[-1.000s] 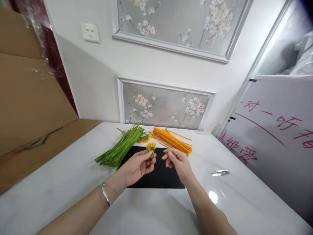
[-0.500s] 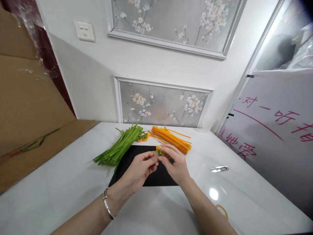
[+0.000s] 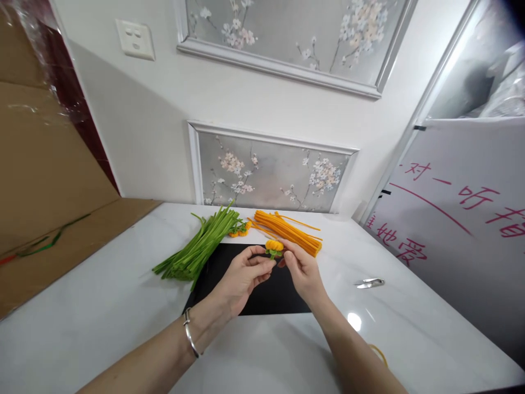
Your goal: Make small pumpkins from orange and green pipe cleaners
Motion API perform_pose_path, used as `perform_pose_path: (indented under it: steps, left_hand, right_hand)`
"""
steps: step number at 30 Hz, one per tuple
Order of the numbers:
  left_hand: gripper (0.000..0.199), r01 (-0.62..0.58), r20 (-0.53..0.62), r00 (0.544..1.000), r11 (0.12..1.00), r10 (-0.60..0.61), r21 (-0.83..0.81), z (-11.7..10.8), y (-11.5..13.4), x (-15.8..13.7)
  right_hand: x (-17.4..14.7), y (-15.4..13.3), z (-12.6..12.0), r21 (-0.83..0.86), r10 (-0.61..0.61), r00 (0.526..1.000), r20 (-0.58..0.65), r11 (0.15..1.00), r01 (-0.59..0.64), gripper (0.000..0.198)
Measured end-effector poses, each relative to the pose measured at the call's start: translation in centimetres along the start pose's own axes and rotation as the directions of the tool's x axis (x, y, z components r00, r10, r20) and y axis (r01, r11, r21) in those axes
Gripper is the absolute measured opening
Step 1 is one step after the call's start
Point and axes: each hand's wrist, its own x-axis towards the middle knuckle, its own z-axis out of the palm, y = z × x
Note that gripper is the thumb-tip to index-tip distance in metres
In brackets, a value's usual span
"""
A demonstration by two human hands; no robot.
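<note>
A small orange pipe-cleaner flower (image 3: pixel 274 245) with green parts beneath it is held upright over the black mat (image 3: pixel 266 295). My left hand (image 3: pixel 246 279), with a silver bangle at the wrist, pinches its green underside between thumb and fingers. At the flower's right side, my right hand (image 3: pixel 303 271) has its thumb and fingers closed at the green edge; its fingertips are partly hidden. Behind the hands lie a bundle of green pipe cleaners (image 3: pixel 200 246) on the left and a bundle of orange pipe cleaners (image 3: pixel 289 232) on the right.
More small orange-and-green pieces (image 3: pixel 240 230) lie between the bundles. Silver thread snips (image 3: pixel 369 283) rest on the white table (image 3: pixel 123 328) at the right, with a yellow ring (image 3: pixel 379 354) nearer, partly behind my right forearm. Cardboard (image 3: pixel 49 191) stands at the left, a panelled wall behind.
My right hand has moved off the top of the flower to its right side, uncovering the orange head. The flower now stands more upright. The camera view has shifted slightly.
</note>
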Motion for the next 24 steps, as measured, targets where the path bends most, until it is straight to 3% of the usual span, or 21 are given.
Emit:
perform_pose_path:
  steps: [6,10,18,21,24]
  left_hand:
    - [0.034,-0.014,-0.028,0.999,0.998,0.016,0.064,-0.6,-0.2,0.4]
    - [0.032,-0.046,-0.053,0.997,0.990,0.053,0.131,-1.1,-0.4,0.5]
    - [0.031,-0.241,-0.119,0.948,0.910,0.295,0.336,-2.0,-1.1,1.3]
    - [0.031,-0.265,-0.125,0.938,0.900,0.324,0.345,-2.2,-1.3,1.0]
    - [0.029,-0.230,-0.123,0.953,0.928,0.275,0.293,-1.8,-1.2,0.8]
  right_hand:
    - [-0.1,0.7,-0.1,-0.064,0.027,0.998,0.055,0.998,-0.023,0.031]
    - [-0.4,0.5,0.6,-0.103,-0.012,1.000,0.008,0.995,0.013,0.038]
    - [-0.7,-0.2,1.6,-0.292,-0.142,0.990,-0.013,0.947,0.132,0.044]
    - [-0.8,0.1,1.7,-0.301,-0.137,0.991,0.008,0.944,0.133,0.043]
    - [-0.6,0.3,1.6,-0.211,-0.071,0.997,-0.025,0.975,0.064,0.041]
